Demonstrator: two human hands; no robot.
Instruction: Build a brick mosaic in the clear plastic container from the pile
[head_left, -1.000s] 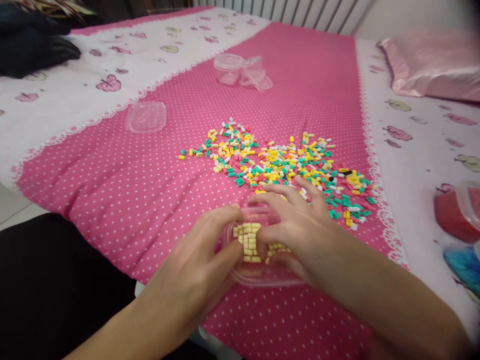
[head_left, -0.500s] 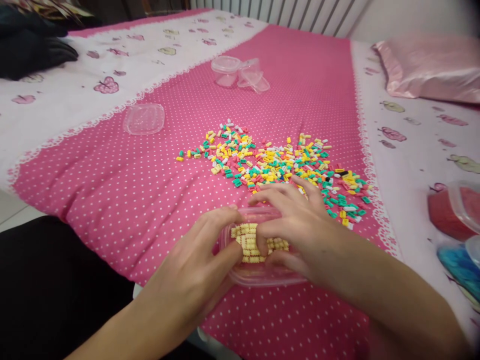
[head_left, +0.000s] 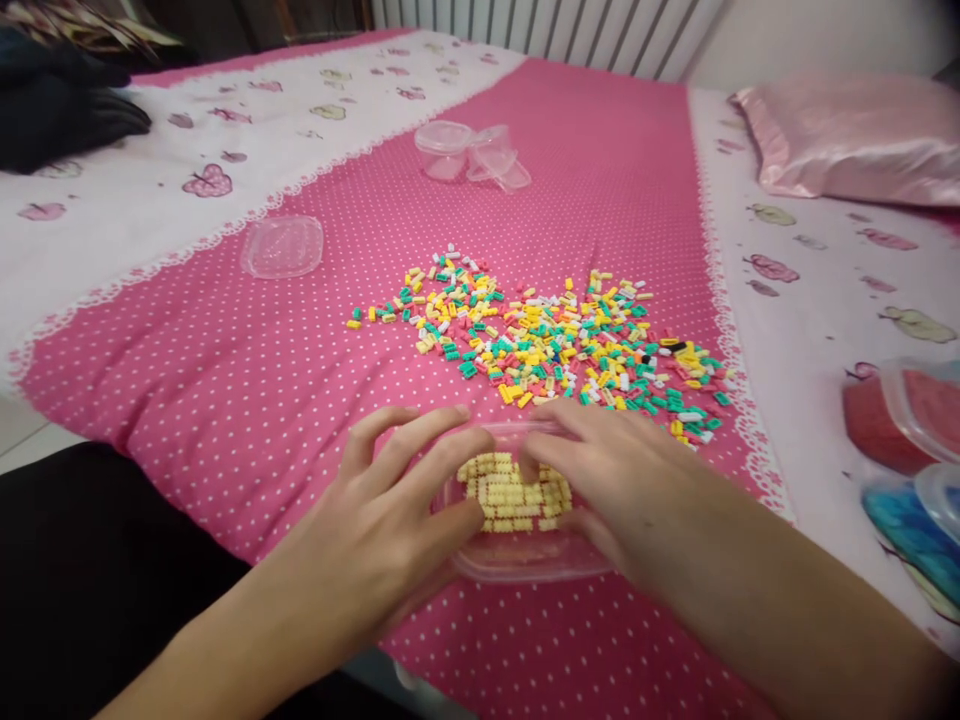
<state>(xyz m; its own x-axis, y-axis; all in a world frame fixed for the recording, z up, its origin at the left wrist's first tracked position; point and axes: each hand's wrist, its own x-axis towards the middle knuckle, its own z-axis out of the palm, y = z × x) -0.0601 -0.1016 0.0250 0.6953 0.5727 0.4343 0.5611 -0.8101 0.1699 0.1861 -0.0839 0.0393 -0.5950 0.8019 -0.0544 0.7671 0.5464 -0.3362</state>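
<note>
In the head view, a clear plastic container (head_left: 517, 565) sits in front of me on the pink cloth. Pale yellow toy bricks (head_left: 510, 497) are packed in rows inside it. My left hand (head_left: 401, 500) curls over the container's left side, its thumb at the left edge of the bricks. From the right, my right hand (head_left: 600, 470) reaches in, with the index fingertip at the upper part of the rows. Its thumb stays apart, lower down by their right edge, and its other fingers are partly hidden. No loose brick shows between its fingertips.
Loose coloured bricks (head_left: 555, 340) lie scattered beyond my hands. A clear lid (head_left: 283, 247) is at the left, and clear tubs (head_left: 444, 152) stand farther back. A red-filled tub (head_left: 877, 420) and a blue-filled one (head_left: 907, 515) are at the right, below a pillow (head_left: 855, 140).
My right hand has drawn back slightly, its fingers lower and less spread, uncovering more of the pale yellow bricks. The left hand's fingers have lifted and spread a little. The view has shifted slightly.
</note>
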